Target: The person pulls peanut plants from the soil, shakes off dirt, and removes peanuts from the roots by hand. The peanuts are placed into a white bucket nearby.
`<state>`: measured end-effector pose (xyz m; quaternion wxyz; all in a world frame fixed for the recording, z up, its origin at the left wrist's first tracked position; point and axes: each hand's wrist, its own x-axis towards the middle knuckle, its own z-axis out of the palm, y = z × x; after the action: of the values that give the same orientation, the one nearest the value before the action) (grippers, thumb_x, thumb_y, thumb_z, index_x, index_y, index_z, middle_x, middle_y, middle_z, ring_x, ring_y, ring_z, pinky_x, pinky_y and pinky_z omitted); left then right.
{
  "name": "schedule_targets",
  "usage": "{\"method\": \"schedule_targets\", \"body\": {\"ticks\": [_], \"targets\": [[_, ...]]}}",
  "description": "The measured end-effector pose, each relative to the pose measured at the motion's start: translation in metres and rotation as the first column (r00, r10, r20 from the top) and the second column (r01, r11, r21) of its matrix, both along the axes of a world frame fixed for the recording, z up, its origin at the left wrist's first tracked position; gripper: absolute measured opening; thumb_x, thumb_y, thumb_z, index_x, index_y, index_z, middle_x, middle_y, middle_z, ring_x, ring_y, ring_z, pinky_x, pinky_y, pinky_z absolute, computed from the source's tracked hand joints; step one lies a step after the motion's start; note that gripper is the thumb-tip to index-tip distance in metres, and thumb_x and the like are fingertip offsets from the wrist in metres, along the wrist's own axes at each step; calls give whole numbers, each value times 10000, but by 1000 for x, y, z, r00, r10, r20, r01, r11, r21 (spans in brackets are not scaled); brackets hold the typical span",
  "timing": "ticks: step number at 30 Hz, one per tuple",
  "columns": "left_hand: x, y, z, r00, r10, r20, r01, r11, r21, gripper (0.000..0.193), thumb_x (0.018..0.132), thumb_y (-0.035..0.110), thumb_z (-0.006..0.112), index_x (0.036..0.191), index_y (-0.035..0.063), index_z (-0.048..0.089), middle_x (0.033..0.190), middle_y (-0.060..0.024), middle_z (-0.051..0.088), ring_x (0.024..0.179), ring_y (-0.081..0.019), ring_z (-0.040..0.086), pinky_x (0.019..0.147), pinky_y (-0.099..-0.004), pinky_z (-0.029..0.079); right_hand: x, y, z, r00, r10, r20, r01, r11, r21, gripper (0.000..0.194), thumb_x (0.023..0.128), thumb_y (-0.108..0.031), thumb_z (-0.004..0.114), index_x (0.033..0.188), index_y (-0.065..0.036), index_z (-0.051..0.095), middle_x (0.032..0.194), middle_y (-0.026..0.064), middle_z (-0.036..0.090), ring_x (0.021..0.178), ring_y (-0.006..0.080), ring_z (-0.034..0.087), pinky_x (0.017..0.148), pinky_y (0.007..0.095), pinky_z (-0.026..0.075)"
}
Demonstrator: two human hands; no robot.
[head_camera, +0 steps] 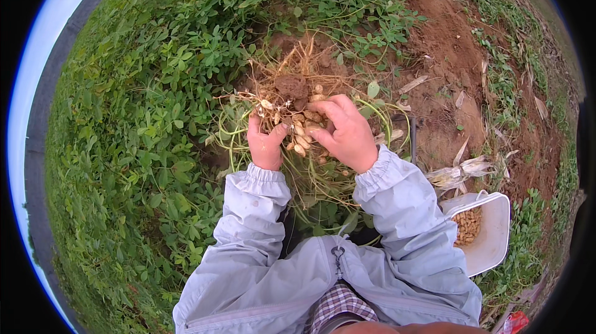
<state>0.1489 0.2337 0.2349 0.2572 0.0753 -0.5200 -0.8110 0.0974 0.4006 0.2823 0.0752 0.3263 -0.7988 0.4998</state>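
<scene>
An uprooted peanut plant is held roots up before me, its roots (305,61) spread at the top and a clod of brown soil (291,86) stuck among them. My left hand (267,142) grips the left side of the root mass. On the right, my right hand (343,130) has its thumb and fingers around peanut pods beside a hanging cluster of pale pods (301,139). Green stems of the plant droop below and around both hands. A white plastic bucket (493,236) stands at the lower right, with picked peanuts (467,226) inside.
Leafy peanut plants (139,115) grow densely on the left and at the top. Bare reddish soil (447,54) runs along the right. Dry corn husks (461,171) lie above the bucket. A dark metal bar (413,141) shows right of my right hand. Something red (516,322) lies bottom right.
</scene>
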Motion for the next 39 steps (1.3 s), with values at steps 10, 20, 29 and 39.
{"method": "schedule_targets", "body": {"ticks": [10, 20, 29, 39], "targets": [[4, 2, -1, 989, 27, 148, -5, 989, -149, 489, 735, -17, 698, 1172, -20, 477, 1079, -93, 595, 937, -183, 590, 826, -313, 488, 7, 18, 16, 901, 270, 340, -297, 955, 29, 214, 701, -166, 732, 823, -27, 624, 734, 73, 589, 652, 163, 596, 597, 287, 483], [-6, -1, -6, 996, -30, 88, 29, 999, 13, 548, 712, 32, 744, 1183, -22, 468, 1099, -103, 587, 946, -195, 586, 848, -323, 473, -3, 20, -22, 998, 28, 55, -34, 995, 97, 232, 813, -195, 608, 996, -53, 601, 889, 116, 596, 778, 294, 605, 671, 379, 495], [-4, 2, -5, 991, -35, 130, 43, 997, -58, 525, 697, 87, 789, 1113, -23, 489, 1033, -91, 605, 891, -176, 596, 809, -316, 486, -5, 15, -15, 970, 112, 217, -163, 958, 234, 303, 710, -332, 708, 772, -48, 619, 733, 97, 606, 681, 284, 606, 588, 373, 480], [-1, 17, 2, 989, -66, 134, 73, 996, -53, 521, 701, 35, 763, 1137, -46, 489, 1010, -102, 617, 859, -172, 601, 786, -300, 493, -3, 21, -14, 780, 338, 527, -395, 919, -4, 309, 697, -278, 733, 673, -24, 559, 537, 37, 509, 480, 143, 473, 459, 303, 374]]}}
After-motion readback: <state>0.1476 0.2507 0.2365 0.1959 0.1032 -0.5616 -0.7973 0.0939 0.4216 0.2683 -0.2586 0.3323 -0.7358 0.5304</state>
